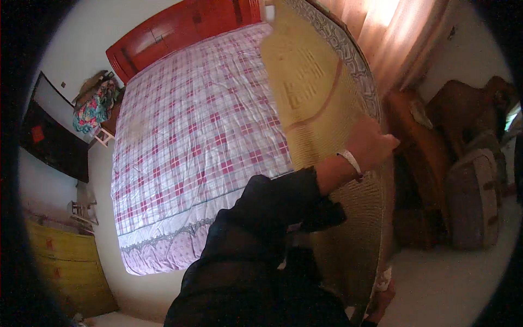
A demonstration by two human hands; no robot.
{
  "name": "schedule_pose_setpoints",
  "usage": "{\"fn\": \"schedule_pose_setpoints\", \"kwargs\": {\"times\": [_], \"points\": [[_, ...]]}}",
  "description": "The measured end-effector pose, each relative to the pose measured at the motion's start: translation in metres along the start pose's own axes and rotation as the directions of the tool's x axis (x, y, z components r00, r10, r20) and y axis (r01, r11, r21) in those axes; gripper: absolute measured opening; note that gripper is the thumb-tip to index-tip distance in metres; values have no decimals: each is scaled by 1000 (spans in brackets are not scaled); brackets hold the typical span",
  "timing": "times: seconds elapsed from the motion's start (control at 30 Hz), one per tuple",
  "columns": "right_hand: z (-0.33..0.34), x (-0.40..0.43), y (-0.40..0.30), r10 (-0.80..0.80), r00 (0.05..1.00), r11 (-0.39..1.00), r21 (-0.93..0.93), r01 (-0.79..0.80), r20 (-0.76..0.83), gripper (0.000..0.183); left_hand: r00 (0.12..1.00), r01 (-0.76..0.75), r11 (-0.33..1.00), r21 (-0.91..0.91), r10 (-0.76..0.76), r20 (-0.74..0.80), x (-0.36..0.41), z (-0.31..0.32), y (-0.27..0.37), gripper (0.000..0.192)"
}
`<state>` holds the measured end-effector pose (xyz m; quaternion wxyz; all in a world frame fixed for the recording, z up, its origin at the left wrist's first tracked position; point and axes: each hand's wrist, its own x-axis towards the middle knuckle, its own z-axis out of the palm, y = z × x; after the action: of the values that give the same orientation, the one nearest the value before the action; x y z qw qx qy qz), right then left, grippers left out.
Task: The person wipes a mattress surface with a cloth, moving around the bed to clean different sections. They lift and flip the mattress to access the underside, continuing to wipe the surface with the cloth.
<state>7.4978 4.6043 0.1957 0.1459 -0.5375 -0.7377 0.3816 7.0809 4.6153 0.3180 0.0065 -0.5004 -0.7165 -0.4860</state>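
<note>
A large yellowish woven mat, with a brown curved line and a grey patterned border, stands tilted up along the right side of the bed. My left hand, with a white band at its wrist, reaches across and is closed on the mat's right edge. Low down by the same edge, near the bottom of the picture, is my right hand. Only part of it shows, and its fingers are largely hidden. The bed's plaid quilt lies spread out to the left of the mat.
A red headboard rises at the far end. Colourful cloth is heaped left of the bed, near a dark door. A yellow cabinet stands lower left. Curtains, wooden furniture and a padded bag-like item are at right.
</note>
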Motion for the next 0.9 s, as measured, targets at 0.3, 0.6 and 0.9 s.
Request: {"fn": "schedule_pose_setpoints", "kwargs": {"times": [0.3, 0.6, 0.9], "points": [[55, -62, 88, 288, 954, 860, 414, -297, 84, 45, 997, -70, 986, 151, 64, 48, -92, -21, -107, 14], [104, -101, 112, 201, 979, 959, 195, -203, 28, 32, 765, -159, 761, 628, -307, 566, -190, -22, -302, 14], [178, -132, 131, 109, 993, 991, 78, -113, 52, 62, 598, 756, 606, 247, -793, 113, -627, 13, -371, 43]]}}
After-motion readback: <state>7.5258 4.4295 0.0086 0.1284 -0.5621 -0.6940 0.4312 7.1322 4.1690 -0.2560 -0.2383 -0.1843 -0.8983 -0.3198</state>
